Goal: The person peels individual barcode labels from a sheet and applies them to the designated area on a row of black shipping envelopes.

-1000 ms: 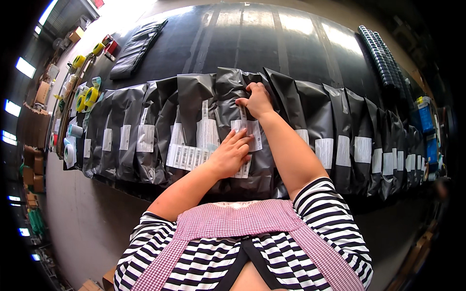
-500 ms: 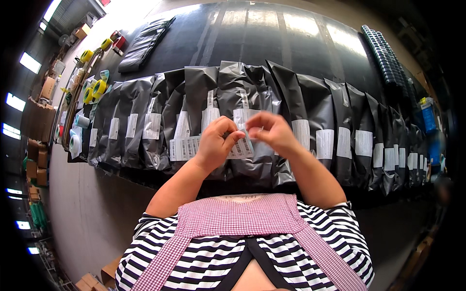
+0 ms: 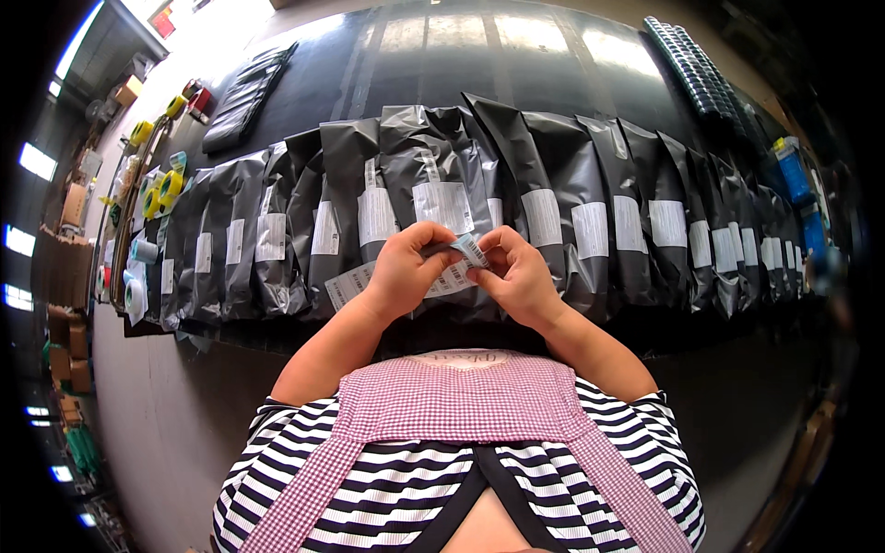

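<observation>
Both hands, left hand (image 3: 406, 272) and right hand (image 3: 521, 276), pinch a label strip (image 3: 466, 251) between them

We've got a row of dark grey plastic mailer bags (image 3: 433, 166) here, thin film, crinkly and a bit shiny where the light catches the folds. Each carries a white paper label (image 3: 444, 205), matt. The strip of labels (image 3: 456, 267) pinched between our left hand (image 3: 406, 272) and right hand (image 3: 521, 276) looks like the same matt paper. The black counter (image 3: 461, 55) is smooth and glossy, throwing back the ceiling lights. Our apron (image 3: 452, 401) is checked woven cloth.
</observation>
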Demonstrator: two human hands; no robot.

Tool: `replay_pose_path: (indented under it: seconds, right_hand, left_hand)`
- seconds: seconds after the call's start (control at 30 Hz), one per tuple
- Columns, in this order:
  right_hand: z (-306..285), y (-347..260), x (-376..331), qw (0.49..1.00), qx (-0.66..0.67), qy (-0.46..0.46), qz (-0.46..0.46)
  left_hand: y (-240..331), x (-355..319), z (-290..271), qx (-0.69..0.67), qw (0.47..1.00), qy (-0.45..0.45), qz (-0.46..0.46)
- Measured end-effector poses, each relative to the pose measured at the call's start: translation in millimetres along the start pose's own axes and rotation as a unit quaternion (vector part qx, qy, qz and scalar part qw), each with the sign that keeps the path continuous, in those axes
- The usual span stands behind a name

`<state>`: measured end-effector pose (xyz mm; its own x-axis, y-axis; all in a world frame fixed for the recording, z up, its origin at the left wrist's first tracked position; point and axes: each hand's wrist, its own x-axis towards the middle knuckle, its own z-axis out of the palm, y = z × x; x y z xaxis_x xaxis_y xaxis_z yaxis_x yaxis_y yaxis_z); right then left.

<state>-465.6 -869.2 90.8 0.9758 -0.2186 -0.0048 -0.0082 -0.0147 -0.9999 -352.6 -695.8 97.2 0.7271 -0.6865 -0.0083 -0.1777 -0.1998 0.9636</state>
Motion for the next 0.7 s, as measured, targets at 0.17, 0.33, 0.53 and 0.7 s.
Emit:
replay_pose_path:
  seconds: [0.17, 0.33, 0.53, 0.7]
  right_hand:
    - [-4, -11, -15, 0.993, -0.084, 0.080, 0.014]
    - [-2, -8, -21, 0.972, -0.145, 0.182, -0.038]
    - [-6, -4, -30, 0.966, -0.159, 0.202, 0.010]
    - [-66, 10, -9, 0.965, 0.094, 0.243, 0.012]
  left_hand:
    - [-4, 7, 6, 0.034, 0.997, -0.018, 0.068]
    - [-3, 11, 12, 0.052, 0.990, -0.019, 0.133]
    - [-9, 15, 12, 0.132, 0.986, -0.033, 0.092]
    - [-15, 34, 11, 0.217, 0.970, -0.107, 0.033]
